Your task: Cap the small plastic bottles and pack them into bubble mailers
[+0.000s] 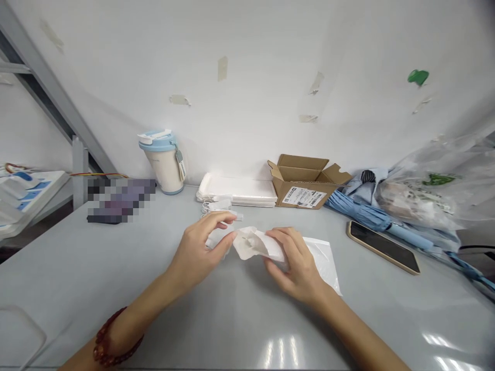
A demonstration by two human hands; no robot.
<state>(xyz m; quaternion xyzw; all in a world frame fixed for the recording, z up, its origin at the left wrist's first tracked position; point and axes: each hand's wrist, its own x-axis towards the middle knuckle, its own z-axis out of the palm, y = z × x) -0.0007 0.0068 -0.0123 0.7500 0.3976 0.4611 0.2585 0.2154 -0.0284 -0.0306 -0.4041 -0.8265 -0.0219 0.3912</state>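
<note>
My left hand [201,250] is closed in a pinch on a small white item [217,238] at the mouth of a white paper pouch [253,243]. My right hand [296,265] grips that pouch from the right, fingers curled round it. Under my right hand a clear plastic bag [325,260] lies flat on the grey table [116,278]. A few small white pieces [216,206] lie just beyond my hands. A red bead bracelet [112,342] sits on my left wrist.
A stack of white pouches [240,190] and an open cardboard box [305,183] stand by the wall. A blue-lidded cup [164,162] is at the back left, a phone [382,246], a folded blue umbrella [371,216] and a plastic bag [436,190] at the right.
</note>
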